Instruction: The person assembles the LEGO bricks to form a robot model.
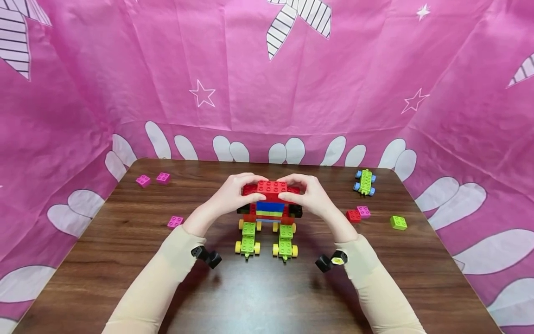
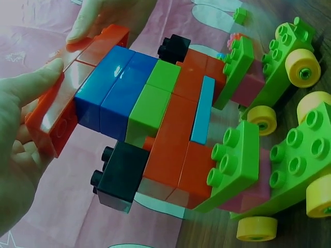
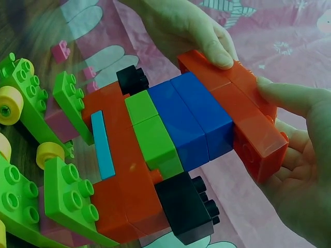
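Note:
A tall build of toy bricks stands at the middle of the table, on two green wheeled bases (image 1: pixel 248 239) with yellow wheels. Its top layer is red bricks (image 1: pixel 272 187). My left hand (image 1: pixel 235 195) grips the left end of these, and my right hand (image 1: pixel 312 196) grips the right end, thumbs on the near face. Beneath the red top come blue bricks (image 2: pixel 111 88), then light green bricks (image 3: pixel 153 134) and a wider red layer (image 2: pixel 170 144). A black brick (image 3: pixel 187 206) sticks out on each side. A thin light-blue piece (image 2: pixel 203 111) sits low in the front.
Pink bricks (image 1: pixel 163 177) lie at the left. To the right are a red brick (image 1: pixel 353 216) touching a pink brick (image 1: pixel 364 212), a green brick (image 1: pixel 398 222), and a green wheeled base with blue wheels (image 1: pixel 365 182). Pink cloth (image 1: pixel 258 93) hangs behind the table.

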`<move>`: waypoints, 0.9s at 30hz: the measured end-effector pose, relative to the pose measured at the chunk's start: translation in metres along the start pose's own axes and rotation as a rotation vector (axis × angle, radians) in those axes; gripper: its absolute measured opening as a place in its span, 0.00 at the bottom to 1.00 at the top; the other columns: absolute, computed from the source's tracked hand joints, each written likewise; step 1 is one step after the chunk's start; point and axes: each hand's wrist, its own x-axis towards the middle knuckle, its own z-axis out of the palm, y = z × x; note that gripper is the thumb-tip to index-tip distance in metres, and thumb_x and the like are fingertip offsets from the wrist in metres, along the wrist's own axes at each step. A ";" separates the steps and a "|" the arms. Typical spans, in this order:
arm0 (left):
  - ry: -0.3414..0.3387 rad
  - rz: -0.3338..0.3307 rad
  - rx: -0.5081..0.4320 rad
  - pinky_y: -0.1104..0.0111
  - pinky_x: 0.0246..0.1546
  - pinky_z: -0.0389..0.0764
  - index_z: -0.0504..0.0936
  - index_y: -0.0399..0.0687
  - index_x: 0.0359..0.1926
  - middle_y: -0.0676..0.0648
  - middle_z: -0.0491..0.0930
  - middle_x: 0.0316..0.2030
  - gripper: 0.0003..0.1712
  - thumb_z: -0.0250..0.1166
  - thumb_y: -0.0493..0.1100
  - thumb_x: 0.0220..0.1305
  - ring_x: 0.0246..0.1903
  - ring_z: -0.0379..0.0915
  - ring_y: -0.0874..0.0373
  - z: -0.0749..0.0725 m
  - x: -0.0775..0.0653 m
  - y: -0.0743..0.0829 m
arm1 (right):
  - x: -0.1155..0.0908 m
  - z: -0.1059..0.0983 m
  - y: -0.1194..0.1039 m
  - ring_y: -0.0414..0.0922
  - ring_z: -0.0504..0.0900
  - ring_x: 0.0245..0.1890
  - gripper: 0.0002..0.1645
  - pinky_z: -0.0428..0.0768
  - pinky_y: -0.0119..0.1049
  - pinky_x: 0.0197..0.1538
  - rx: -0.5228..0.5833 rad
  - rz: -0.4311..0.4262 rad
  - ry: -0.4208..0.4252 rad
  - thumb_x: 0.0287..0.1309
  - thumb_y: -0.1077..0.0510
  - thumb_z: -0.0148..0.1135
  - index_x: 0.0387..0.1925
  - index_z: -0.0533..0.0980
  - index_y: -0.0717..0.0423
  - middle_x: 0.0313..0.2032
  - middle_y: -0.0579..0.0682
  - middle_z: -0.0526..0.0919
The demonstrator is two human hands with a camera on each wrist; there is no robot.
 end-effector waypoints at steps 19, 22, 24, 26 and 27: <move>0.009 0.070 0.019 0.58 0.51 0.78 0.74 0.40 0.61 0.43 0.79 0.53 0.28 0.68 0.40 0.60 0.51 0.76 0.51 -0.014 -0.007 -0.006 | 0.007 -0.006 -0.006 0.45 0.82 0.37 0.20 0.81 0.36 0.39 -0.115 -0.029 -0.069 0.52 0.56 0.70 0.47 0.79 0.57 0.38 0.52 0.85; 0.048 0.087 0.029 0.58 0.52 0.78 0.76 0.40 0.59 0.44 0.81 0.51 0.24 0.66 0.38 0.61 0.49 0.77 0.52 -0.023 -0.011 -0.009 | 0.008 -0.006 -0.007 0.45 0.82 0.39 0.22 0.81 0.37 0.42 -0.120 -0.026 -0.066 0.51 0.56 0.70 0.49 0.78 0.57 0.42 0.52 0.85; 0.072 0.097 0.036 0.57 0.51 0.78 0.78 0.40 0.57 0.44 0.82 0.49 0.22 0.65 0.36 0.62 0.48 0.78 0.52 -0.028 -0.015 -0.011 | 0.008 -0.006 -0.008 0.45 0.82 0.42 0.23 0.80 0.39 0.46 -0.122 -0.028 -0.065 0.51 0.56 0.71 0.50 0.78 0.57 0.45 0.52 0.84; 0.095 0.103 0.039 0.56 0.49 0.79 0.79 0.40 0.56 0.43 0.82 0.48 0.20 0.65 0.35 0.62 0.47 0.79 0.51 -0.034 -0.019 -0.013 | 0.009 -0.006 -0.010 0.45 0.81 0.46 0.25 0.80 0.40 0.50 -0.120 -0.041 -0.068 0.51 0.57 0.71 0.51 0.78 0.58 0.48 0.52 0.83; 0.107 0.104 0.044 0.55 0.48 0.80 0.79 0.40 0.55 0.43 0.83 0.47 0.20 0.65 0.35 0.61 0.47 0.79 0.51 -0.036 -0.021 -0.014 | 0.010 -0.005 -0.011 0.46 0.81 0.47 0.25 0.79 0.41 0.52 -0.120 -0.048 -0.070 0.51 0.57 0.71 0.52 0.77 0.58 0.49 0.52 0.83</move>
